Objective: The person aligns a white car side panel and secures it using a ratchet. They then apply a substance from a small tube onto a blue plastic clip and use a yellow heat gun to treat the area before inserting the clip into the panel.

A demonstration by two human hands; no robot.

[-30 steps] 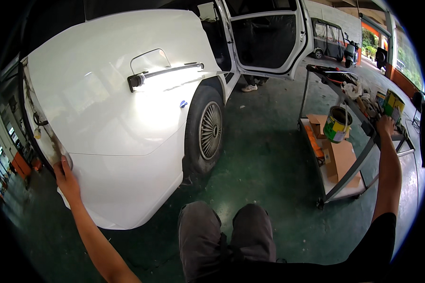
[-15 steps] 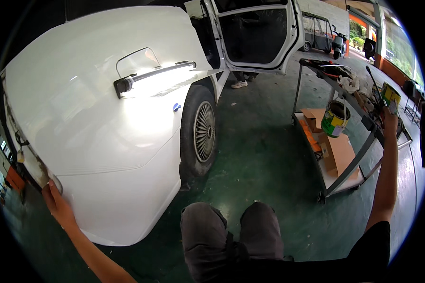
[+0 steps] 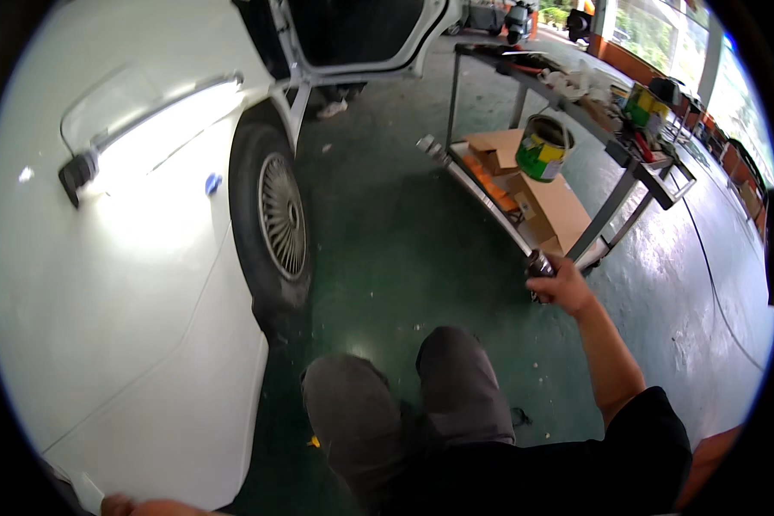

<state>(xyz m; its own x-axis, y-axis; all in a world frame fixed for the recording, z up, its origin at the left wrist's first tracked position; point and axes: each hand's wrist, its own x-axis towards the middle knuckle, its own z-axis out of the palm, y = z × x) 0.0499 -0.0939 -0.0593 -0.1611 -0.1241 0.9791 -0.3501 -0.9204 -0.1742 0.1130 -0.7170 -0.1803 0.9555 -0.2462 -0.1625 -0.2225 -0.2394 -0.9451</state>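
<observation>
My right hand (image 3: 566, 288) is closed round the thick, shiny near end of a slide hammer (image 3: 541, 267). Its long bright rod slants up and away beside the cart's lower shelf, to a knobbed metal end (image 3: 430, 146). At the bottom left, my left hand (image 3: 119, 506) lies against the corner of the white car panel (image 3: 138, 318); the picture's edge cuts it off and its fingers are unclear. A small blue tab (image 3: 212, 183) stands out from the panel, beside the glowing bar lamp (image 3: 168, 129) that rests on it.
Right of the wheel (image 3: 281, 215) stands a metal cart (image 3: 609, 202), with cardboard boxes (image 3: 552, 211), a green-and-yellow can (image 3: 543, 148) and cluttered tools. The car door (image 3: 434, 34) is open at the back, with another person's shoe (image 3: 332, 109) below. A cable (image 3: 712, 249) crosses the floor.
My right hand has come down and inward from the cart top with the slide hammer. My left hand has dropped to the lower picture edge. The view has turned to the right.
</observation>
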